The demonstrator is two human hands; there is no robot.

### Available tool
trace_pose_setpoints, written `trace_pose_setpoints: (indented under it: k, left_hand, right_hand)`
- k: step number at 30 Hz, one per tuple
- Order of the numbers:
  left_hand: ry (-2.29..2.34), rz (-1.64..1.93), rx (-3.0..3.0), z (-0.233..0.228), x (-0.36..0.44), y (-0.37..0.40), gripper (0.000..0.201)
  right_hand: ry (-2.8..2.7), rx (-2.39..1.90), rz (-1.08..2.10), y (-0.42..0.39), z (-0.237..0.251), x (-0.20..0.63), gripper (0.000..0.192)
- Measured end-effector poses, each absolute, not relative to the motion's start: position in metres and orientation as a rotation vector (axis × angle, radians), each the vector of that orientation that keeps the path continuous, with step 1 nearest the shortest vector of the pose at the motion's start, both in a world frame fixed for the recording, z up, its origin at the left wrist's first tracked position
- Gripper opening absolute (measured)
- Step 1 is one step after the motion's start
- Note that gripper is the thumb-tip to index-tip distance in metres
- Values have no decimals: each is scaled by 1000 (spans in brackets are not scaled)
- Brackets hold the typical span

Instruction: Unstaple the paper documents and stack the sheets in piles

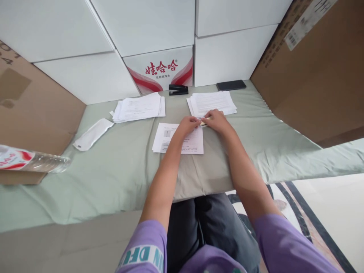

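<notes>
Here both the left hand (188, 124) and right hand (216, 119) pinch a small pale strip (203, 121), its long axis lying left-right.

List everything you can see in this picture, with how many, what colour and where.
printed sheets: one small set, white, middle of the cloth, under both hands
small object: one, pale, pinched between the hands at the sheets' top right corner; too small to identify
paper stacks: two, white, behind the sheets, left and right
stapler: one, black, between the stacks
phone: one, black, far right
wrapper: one, white, left
water bottle: one, clear, far left, lying down
boxes: several, white and brown, around
cloth: one, grey-green, covering the surface
left hand: on the sheets
right hand: beside it
</notes>
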State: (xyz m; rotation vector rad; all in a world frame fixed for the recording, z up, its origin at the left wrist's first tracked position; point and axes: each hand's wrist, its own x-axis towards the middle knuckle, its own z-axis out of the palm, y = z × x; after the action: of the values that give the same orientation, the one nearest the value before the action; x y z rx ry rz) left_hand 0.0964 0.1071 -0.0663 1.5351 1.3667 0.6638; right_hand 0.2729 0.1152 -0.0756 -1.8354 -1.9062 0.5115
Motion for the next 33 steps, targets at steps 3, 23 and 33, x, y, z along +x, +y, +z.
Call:
trace_pose_setpoints:
  k: [3,23,33]
  left_hand:
    - [1485,627,1765,-63,98,107,22]
    - [1505,276,1720,-36,98,134,9]
    - [1534,-179,2115,-38,119,168,24]
  right_hand:
    - [-2017,-1847,605,110,-66,273,31]
    - [-2213,-1716,912,129,-53,287,22]
    - [-2260,-1784,980,142,-42,281,12]
